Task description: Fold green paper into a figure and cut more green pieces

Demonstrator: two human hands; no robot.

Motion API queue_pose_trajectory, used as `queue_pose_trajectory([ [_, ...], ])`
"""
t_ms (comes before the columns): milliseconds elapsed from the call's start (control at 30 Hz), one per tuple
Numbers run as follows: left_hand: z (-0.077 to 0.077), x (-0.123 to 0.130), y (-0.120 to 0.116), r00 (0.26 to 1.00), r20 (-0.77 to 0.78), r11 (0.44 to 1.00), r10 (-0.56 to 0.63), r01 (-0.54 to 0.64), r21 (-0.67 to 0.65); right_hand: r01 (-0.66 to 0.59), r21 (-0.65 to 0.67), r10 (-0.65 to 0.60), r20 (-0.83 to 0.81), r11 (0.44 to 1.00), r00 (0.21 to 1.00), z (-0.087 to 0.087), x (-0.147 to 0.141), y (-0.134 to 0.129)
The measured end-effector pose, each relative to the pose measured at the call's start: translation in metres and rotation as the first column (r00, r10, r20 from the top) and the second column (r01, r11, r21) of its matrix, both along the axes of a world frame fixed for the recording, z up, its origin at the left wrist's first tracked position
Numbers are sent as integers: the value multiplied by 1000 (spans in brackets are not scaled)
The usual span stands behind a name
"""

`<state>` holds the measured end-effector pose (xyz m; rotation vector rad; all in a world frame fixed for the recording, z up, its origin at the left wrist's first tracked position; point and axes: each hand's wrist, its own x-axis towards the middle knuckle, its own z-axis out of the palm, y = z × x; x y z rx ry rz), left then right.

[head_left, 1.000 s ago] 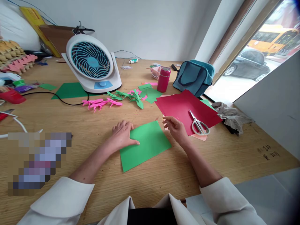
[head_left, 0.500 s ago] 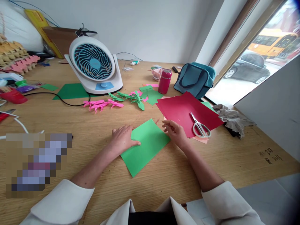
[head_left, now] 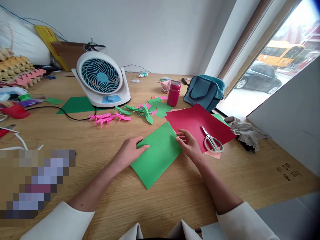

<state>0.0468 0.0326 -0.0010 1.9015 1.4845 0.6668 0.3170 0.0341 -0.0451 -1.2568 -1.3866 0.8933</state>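
A sheet of green paper (head_left: 157,153), which looks folded, lies at a slant before me on the wooden table. My left hand (head_left: 130,150) grips its left edge, thumb on top and the fingertips hidden under it. At the upper right edge is my right hand (head_left: 187,141), its thumb and fingers closed around the paper's border. White-handled scissors (head_left: 211,141) rest, blades pointing away, on red paper sheets (head_left: 187,118) just right of that hand. Beyond the green sheet lie cut green paper figures (head_left: 145,113) and pink paper figures (head_left: 107,118).
A white fan (head_left: 102,80) stands at the back left, its black cord crossing the table. Behind the red sheets are a red flask (head_left: 173,94) and a blue bag (head_left: 205,91). A grey cloth (head_left: 243,131) lies at the right edge. Part of the left side is pixelated.
My right fingers have come in onto the paper's edge. The left fingers have slid beneath the sheet, which has shifted slightly right and looks a little lifted. The view has tilted slightly upward.
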Motion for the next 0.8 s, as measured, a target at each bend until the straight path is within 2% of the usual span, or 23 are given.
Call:
queue_pose_trajectory([
  [133,2,0,0,955,293,998,46,-28,-63,-50,-144,-10,-388,988,922,3,0,1],
  [233,0,7,-4,901,427,993,73,-27,-113,-148,-176,42,-496,973,867,4,-7,-2],
  [333,-3,17,-11,838,534,983,109,-11,-182,-233,-251,66,-535,940,843,3,-17,-9],
  [533,-1,21,-16,737,665,903,119,198,-381,-291,-344,57,-553,893,831,4,-19,-16],
  [700,-5,21,-15,755,638,870,151,204,-448,-277,-384,28,-542,881,840,6,-15,-16],
  [800,-9,23,-15,769,619,887,157,167,-431,-286,-385,35,-544,878,838,5,-16,-16],
])
